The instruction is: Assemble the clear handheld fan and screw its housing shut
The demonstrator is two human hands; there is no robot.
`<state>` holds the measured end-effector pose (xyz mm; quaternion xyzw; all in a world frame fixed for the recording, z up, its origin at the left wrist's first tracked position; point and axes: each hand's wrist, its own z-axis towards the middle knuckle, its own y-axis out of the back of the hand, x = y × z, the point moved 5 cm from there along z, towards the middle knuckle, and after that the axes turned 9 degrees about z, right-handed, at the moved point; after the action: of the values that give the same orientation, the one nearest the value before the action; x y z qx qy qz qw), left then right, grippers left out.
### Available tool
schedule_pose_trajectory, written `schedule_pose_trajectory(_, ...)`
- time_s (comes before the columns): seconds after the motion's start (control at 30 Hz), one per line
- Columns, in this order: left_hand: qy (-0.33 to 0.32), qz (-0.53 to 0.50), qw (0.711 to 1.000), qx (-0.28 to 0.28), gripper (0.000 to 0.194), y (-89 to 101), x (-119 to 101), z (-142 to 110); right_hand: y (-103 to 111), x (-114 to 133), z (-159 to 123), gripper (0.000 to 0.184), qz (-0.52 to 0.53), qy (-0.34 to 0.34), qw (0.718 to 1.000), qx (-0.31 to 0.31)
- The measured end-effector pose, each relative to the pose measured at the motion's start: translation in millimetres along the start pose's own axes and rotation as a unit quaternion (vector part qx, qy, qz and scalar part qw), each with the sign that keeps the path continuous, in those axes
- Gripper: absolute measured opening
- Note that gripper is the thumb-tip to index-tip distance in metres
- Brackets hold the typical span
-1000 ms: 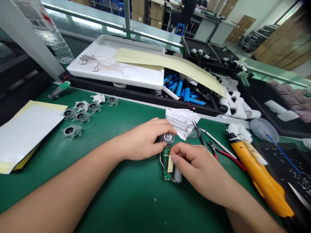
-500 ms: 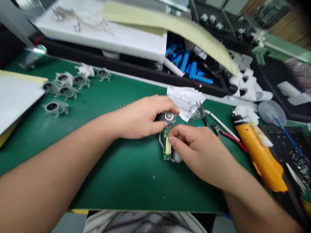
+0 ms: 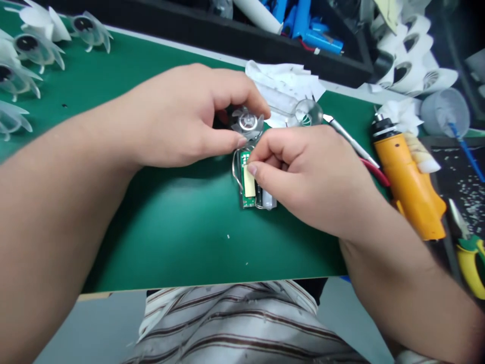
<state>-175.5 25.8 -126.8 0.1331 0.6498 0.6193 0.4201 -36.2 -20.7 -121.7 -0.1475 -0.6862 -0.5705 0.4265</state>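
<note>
My left hand (image 3: 200, 114) is closed around a small clear-bladed fan (image 3: 248, 123), with the thumb on its near side and the fingers over the far side. Just below the fan, a narrow green circuit board (image 3: 248, 203) lies on the green mat (image 3: 182, 217). A pale yellow pad (image 3: 249, 183) sits on the board. My right hand (image 3: 303, 169) pinches at the pad's upper end with thumb and forefinger. Beside the board, partly under my right hand, is a grey-white cylinder (image 3: 267, 199). A thin wire (image 3: 235, 172) loops along the board's left side.
Several clear fan impellers (image 3: 32, 48) lie at the upper left. Right of my hands are a yellow electric screwdriver (image 3: 411, 187), a white pen-like tool (image 3: 352, 141) and yellow-green-handled pliers (image 3: 470, 253). Behind are white paper (image 3: 282, 73), blue cells (image 3: 316, 38) and white housings (image 3: 407, 65).
My view has tipped down and come nearer, so the bench appears larger. Both hands keep about the same places on the fan and at the yellow pad.
</note>
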Motion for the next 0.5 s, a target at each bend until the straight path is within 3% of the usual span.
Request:
schedule_pose_trajectory(0.27,-0.023,-0.073,0.997,-0.003,0.036,-1.5,0.1,-0.2,11.8,1.8,-2.3,0.021,0.163,-0.026,0.986,0.001)
schedule_pose_trajectory(0.43,-0.033,-0.113,0.993,-0.016,0.03,-2.2,1.9,0.7,23.5,-5.4,-1.7,0.013,0.219,-0.04,0.971,-0.091)
schedule_pose_trajectory(0.5,-0.019,-0.121,0.992,-0.011,0.041,-1.8,2.1,-0.8,22.6,-12.7,0.3,0.01,0.224,-0.06,0.967,-0.109)
